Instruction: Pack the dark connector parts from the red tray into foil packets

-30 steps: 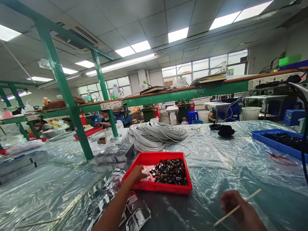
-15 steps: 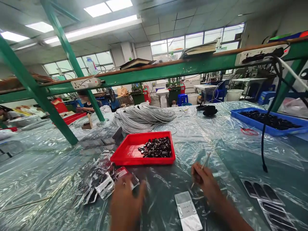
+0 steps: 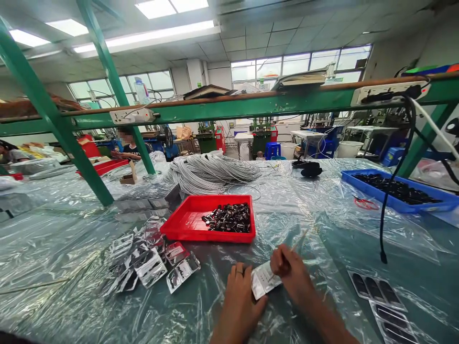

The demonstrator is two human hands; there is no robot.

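Observation:
On the plastic-covered table, my left hand [image 3: 238,301] holds the left end of a flat silvery-white packet [image 3: 263,280] between thumb and fingers. My right hand [image 3: 289,270] is closed around a thin pale stick [image 3: 303,237], whose upper end sticks out above the fist. That fist rests over the packet's right end, hiding part of it and the stick's lower tip. Left of my hands lies a loose pile of similar flat packets [image 3: 150,267], some with dark contents showing. Behind them stands a red tray [image 3: 186,220] with many small black cylindrical parts [image 3: 229,219].
A coil of grey cable [image 3: 211,172] lies behind the tray. At right are a blue tray [image 3: 412,203] of black pieces, a hanging black cable [image 3: 383,229] and clear-backed packs of dark ovals [image 3: 376,289]. A green shelf frame [image 3: 251,109] spans above; a person sits far left.
My left hand has moved right, from the packet pile to the single packet, leaving one packet at the pile's edge. The single packet is turned and shifted up-left; my right hand is now over it.

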